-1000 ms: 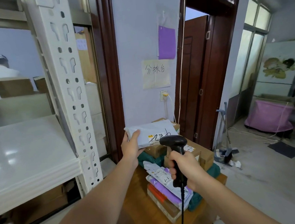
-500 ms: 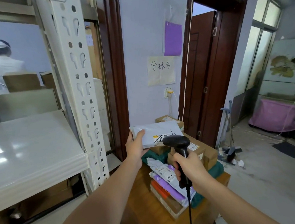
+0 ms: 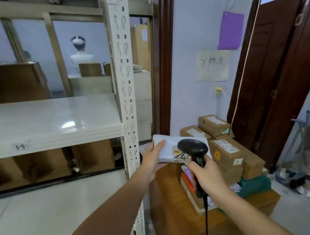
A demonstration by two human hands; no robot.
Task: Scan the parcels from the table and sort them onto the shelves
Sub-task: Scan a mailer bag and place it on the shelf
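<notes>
left hand grips a soft, flat white poly parcel; right hand grips the glossy black pistol-shaped scanner over it, beside rectangular cardboard boxes.

White parcel, black scanner, seemingly green bundle

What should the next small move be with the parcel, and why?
Probably pull the scanner back a little: the right hand holds its head right over the label on the parcel that the left hand grips, likely too close to read.
</notes>
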